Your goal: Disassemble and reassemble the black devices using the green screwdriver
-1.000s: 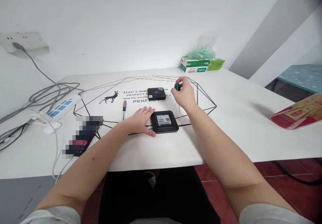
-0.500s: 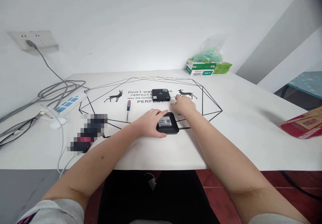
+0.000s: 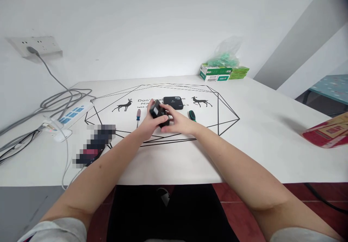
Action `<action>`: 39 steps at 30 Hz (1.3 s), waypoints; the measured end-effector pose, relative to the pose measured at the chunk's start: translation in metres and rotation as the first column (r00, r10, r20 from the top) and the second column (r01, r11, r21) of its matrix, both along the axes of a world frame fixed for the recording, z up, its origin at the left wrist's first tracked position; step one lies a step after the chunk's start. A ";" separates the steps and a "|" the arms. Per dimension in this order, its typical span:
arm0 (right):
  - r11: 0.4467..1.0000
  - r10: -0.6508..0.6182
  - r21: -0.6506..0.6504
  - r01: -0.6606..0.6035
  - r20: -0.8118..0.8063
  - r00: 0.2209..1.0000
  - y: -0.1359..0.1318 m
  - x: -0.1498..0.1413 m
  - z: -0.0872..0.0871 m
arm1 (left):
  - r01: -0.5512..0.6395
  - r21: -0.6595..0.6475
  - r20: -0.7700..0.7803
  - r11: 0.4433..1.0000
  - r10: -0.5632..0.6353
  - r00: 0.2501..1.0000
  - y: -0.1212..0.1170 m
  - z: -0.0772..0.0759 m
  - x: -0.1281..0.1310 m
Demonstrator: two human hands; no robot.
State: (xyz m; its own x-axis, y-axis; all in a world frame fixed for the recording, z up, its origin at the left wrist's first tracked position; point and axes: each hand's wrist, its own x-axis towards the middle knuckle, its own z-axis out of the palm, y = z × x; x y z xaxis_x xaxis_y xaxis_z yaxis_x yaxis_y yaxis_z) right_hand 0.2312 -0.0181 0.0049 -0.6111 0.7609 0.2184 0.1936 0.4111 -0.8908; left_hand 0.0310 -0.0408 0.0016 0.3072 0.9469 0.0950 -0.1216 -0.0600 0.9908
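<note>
Both hands hold a small black box [image 3: 158, 112] lifted off the white table [image 3: 258, 133] and tilted on edge. My left hand [image 3: 150, 124] grips it from the left and below, fingers closed round it. My right hand [image 3: 179, 123] closes on its right side. A second black box [image 3: 173, 102] lies flat just behind them. A green-handled screwdriver [image 3: 192, 115] lies on the table right of my right hand. A screwdriver with a red and blue handle [image 3: 138, 116] lies left of my left hand.
A white power strip [image 3: 71, 115] with grey cables sits at the left, plugged into a wall socket [image 3: 35, 46]. A blurred dark object [image 3: 94, 146] lies near the left front. Green boxes [image 3: 223, 72] with a plastic bag stand at the back. A red packet [image 3: 326, 131] lies far right.
The near black box was lying flat under my left hand; now both hands have lifted and tilted it. My right hand has let go of the green screwdriver, which now lies on the table.
</note>
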 end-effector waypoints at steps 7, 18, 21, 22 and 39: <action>0.949 -0.070 0.315 -0.002 0.219 0.973 0.010 0.008 -0.005 | 0.117 0.408 -0.750 0.905 0.259 0.609 0.001 0.023 -0.025; 0.953 -0.009 0.284 -0.109 0.384 0.923 0.005 0.001 -0.004 | 0.359 0.175 -0.957 0.917 0.074 0.279 0.004 0.029 -0.039; 0.947 -0.089 0.317 -0.046 0.400 0.912 0.007 -0.002 -0.007 | 0.360 0.206 -0.964 0.910 0.126 0.232 0.008 0.028 -0.041; 0.938 -0.136 0.346 -0.013 0.402 0.906 0.008 -0.003 -0.007 | 0.355 0.229 -0.962 0.906 0.156 0.223 0.010 0.027 -0.041; 0.846 -0.523 0.379 0.375 0.448 0.725 0.019 -0.003 -0.005 | 0.060 0.465 -0.884 0.883 0.467 -0.020 0.043 0.006 -0.037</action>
